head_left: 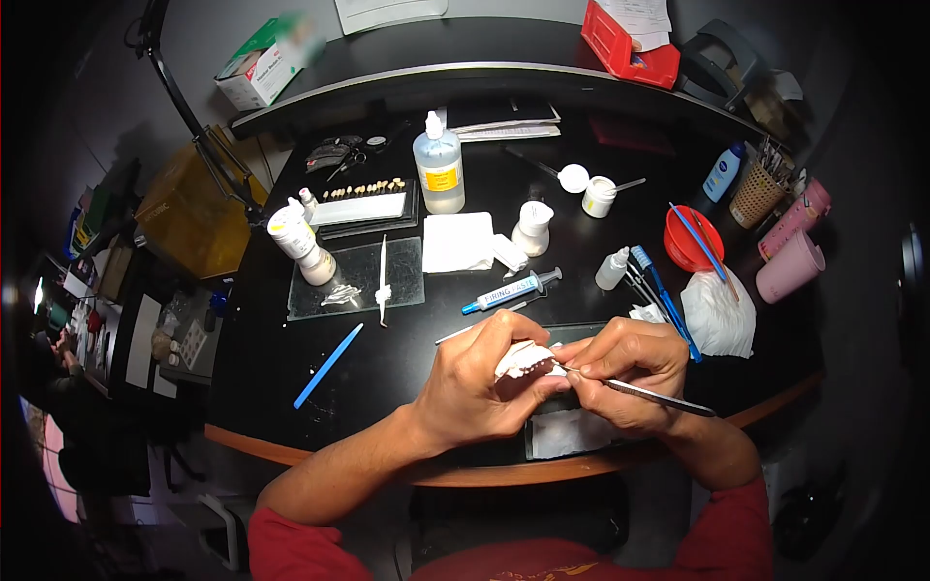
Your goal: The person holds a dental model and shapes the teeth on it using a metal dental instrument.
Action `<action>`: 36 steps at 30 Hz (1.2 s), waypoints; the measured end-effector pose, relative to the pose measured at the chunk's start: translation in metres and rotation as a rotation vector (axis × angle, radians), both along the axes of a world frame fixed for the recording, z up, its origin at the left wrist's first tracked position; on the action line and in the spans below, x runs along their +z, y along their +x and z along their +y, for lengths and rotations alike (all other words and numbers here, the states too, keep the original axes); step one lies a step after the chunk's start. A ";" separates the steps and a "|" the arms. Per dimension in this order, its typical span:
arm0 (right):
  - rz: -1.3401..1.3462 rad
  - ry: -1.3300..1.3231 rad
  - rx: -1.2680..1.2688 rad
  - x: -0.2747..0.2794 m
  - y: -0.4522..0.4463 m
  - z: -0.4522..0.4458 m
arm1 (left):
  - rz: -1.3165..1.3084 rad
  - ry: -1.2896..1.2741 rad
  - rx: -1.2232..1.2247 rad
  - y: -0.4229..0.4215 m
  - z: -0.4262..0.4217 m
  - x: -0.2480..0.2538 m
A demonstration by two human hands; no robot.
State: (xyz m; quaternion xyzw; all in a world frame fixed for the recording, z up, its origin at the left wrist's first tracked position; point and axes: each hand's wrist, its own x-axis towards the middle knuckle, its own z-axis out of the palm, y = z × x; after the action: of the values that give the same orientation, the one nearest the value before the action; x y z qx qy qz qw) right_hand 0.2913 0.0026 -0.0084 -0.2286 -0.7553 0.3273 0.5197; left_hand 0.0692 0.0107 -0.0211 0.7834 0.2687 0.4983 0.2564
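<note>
My left hand (481, 380) is closed around a small white dental model (524, 359) with a scalloped, tooth-like edge, held above the front of the black table. Beside it, my right hand (630, 373) pinches a thin dark-handled tool (659, 396), whose tip meets the model's right side. The exact contact point is too small to make out. Under my hands lies a glass slab with a white tissue (570, 433) on it. Just behind my hands is a syringe labelled firing paste (511, 290).
A glass plate (407, 261) with a white-tipped tool lies left, near a blue stick (328, 366). Behind stand a dropper bottle (439, 165) and open jar (599, 198). Right are a red bowl (690, 254), crumpled tissue (719, 315) and pink cup (790, 267). Another person sits far left.
</note>
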 end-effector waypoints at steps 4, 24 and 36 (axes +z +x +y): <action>0.018 -0.020 -0.005 -0.002 -0.001 0.001 | 0.073 0.044 0.028 -0.002 0.002 0.000; 0.001 -0.009 -0.011 0.000 -0.003 -0.002 | 0.001 -0.065 0.008 -0.002 0.003 0.003; 0.045 -0.047 0.001 -0.004 -0.004 0.000 | -0.001 -0.078 0.008 -0.002 0.003 0.003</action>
State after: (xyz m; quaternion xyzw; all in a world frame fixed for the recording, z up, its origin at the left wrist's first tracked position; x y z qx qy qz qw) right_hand 0.2874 0.0031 -0.0124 -0.2328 -0.7359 0.3501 0.5307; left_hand 0.0671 0.0135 -0.0179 0.7714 0.2910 0.4889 0.2849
